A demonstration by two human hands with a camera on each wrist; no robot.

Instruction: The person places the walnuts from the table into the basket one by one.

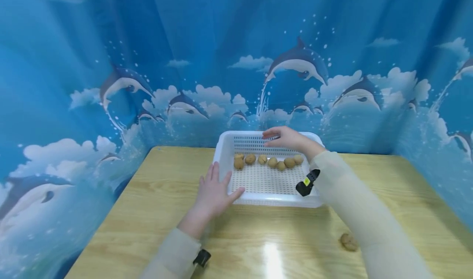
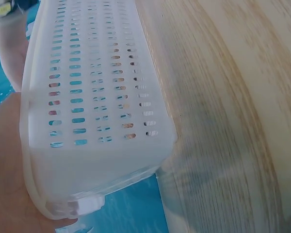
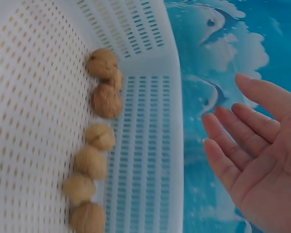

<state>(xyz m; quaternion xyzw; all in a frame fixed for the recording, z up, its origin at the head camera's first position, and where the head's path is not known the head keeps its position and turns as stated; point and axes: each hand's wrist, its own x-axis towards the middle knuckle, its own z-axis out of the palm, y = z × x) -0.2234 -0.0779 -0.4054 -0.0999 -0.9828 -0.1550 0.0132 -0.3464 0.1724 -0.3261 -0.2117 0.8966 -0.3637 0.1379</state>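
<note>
A white perforated plastic basket (image 1: pixel 273 199) sits at the far side of the wooden table. Several walnuts (image 1: pixel 272 162) lie in a row along its back wall, with two or more bunched at the left end; the right wrist view shows these walnuts (image 3: pixel 107 101) close up. My left hand (image 1: pixel 214 190) rests spread on the basket's left front rim, and the left wrist view shows that hand (image 2: pixel 5 160) against the rim. Over the basket's back edge hovers my right hand (image 1: pixel 286 139), its fingers loosely bent and its palm (image 3: pixel 266 160) bare, holding nothing.
One walnut (image 1: pixel 349 242) lies outside the basket on the table (image 1: pixel 155 213), beside my right forearm. A blue curtain (image 1: pixel 221 65) printed with dolphins hangs right behind the table's far edge and along both sides. Small black cameras are strapped to both wrists.
</note>
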